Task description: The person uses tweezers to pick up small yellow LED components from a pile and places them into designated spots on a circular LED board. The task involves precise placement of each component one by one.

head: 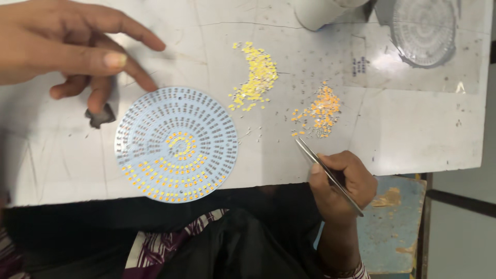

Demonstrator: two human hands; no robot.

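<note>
The right hand (341,181) is pinching thin steel tweezers (326,173), their tips pointing just beyond at a small heap of orange chip components (319,111). Farther out lies a heap of yellow chips (257,77). These chips look tiny, light and easily scattered, best gripped by their edges. The left hand (67,46) is hovering loosely spread, holding nothing, over a dark scrap (101,116) beside the round pale-blue circuit board (176,143) on the white bench (423,129).

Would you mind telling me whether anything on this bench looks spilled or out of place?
Tiny yellow chips and orange chips lie in loose heaps on the bare table, with strays scattered between them rather than kept in a tray.
</note>
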